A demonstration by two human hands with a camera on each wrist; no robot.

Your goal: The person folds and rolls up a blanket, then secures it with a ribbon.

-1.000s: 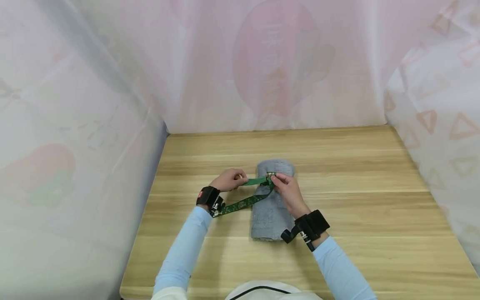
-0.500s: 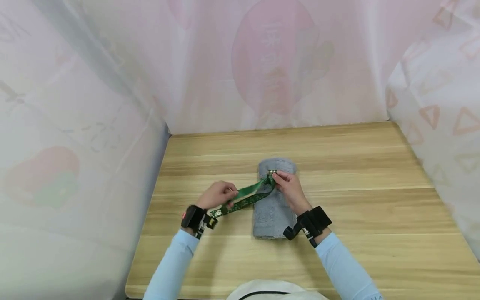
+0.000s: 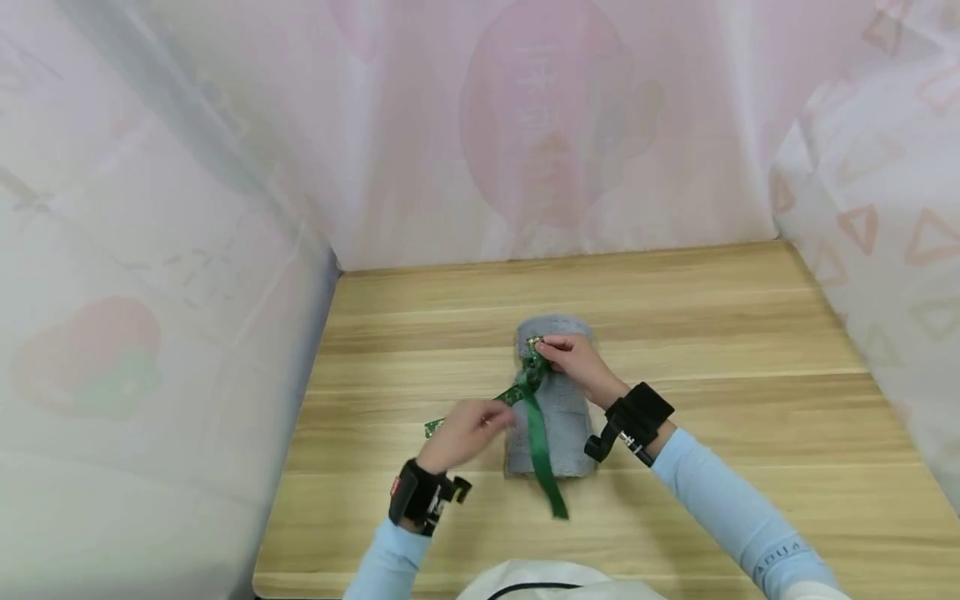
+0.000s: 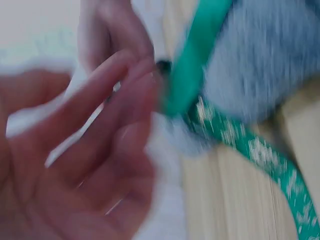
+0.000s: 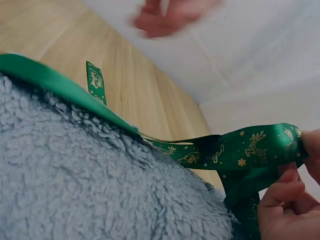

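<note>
Green ribbon (image 3: 536, 417) now hangs loose down the near side of the grey rolled towel (image 3: 552, 400); the left hand (image 3: 465, 432) has dropped back, fingers relaxed, while the right hand (image 3: 573, 360) pinches the crossing on top.

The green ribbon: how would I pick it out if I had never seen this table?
Find the wooden table, then the rolled grey towel at its middle. The green ribbon drapes across it, glossy with gold print, pinched by the right hand.

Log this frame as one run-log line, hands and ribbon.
left hand: open, beside ribbon, no grip | right hand: pinches green ribbon on top of rolled grey towel | ribbon end hangs loose over towel onto wooden table
</note>
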